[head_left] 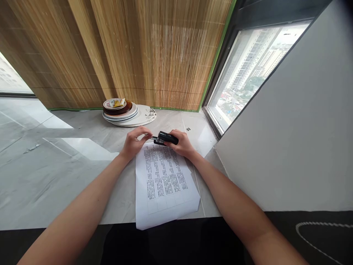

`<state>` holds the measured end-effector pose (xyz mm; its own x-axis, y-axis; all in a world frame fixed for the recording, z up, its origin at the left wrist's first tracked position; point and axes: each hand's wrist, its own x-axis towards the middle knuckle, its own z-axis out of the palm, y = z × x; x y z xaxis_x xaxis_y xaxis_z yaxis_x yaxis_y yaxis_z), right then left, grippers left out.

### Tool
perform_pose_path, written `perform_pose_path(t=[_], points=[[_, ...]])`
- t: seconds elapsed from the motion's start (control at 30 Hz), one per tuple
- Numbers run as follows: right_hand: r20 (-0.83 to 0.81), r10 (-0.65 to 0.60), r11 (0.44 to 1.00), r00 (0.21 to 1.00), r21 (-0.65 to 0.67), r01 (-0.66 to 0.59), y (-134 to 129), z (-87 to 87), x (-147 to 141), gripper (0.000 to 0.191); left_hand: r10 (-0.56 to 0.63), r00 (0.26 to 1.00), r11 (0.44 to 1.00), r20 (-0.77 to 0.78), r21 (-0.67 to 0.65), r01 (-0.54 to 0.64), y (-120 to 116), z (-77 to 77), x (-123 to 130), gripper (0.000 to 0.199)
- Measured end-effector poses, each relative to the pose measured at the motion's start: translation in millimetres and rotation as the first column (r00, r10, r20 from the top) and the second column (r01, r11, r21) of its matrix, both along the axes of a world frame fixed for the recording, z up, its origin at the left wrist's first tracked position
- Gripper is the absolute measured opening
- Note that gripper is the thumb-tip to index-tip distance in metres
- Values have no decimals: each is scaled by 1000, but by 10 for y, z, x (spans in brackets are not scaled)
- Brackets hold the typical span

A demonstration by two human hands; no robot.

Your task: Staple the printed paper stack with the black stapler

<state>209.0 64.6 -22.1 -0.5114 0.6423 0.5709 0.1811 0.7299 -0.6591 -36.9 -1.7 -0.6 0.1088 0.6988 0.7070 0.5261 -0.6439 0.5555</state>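
Note:
My right hand [182, 142] is wrapped around a black stapler [167, 137], held just above the far end of the printed sheets [168, 208]. A thin shiny metal piece [153, 137] juts from the stapler's left end. My left hand [135, 142] pinches that piece between thumb and fingertips; whether it is part of the stapler or a strip of staples is too small to tell. The white sheets lie loosely stacked, edges slightly uneven, with their near end reaching over the ledge's front edge. Two small dark bits [188, 129], perhaps staple strips, lie beyond my right hand.
A stack of plates [121, 118] stands at the back, with a small folded item [119, 103] on top. Behind it hangs a bamboo blind [132, 55]. A window [242, 77] and a white wall [298, 147] close off the right. Grey tiled ledge [68, 184] extends left.

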Motion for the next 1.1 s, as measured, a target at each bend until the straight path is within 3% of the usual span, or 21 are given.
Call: perform_pose_path(t=[0.27,0.57,0.77,0.97,1.1], points=[[9,-7,1000,1000,1,7,16,-11,-1,16,168,974,983,154,52,-178,41,-38,-44,4],[13,-39,999,999,1,39,13,9,7,16,111,987,993,117,-47,-107,23,-43,-22,15],[34,-35,999,999,4,35,14,15,9,16,70,981,987,179,-152,-43,-10,-39,5,37],[32,-18,1000,999,6,17,8,17,21,16,27,999,977,27,-212,-20,6,-58,-10,32],[23,-6,1000,1000,18,6,5,12,21,15,36,999,974,34,-225,-28,26,-89,-21,29]])
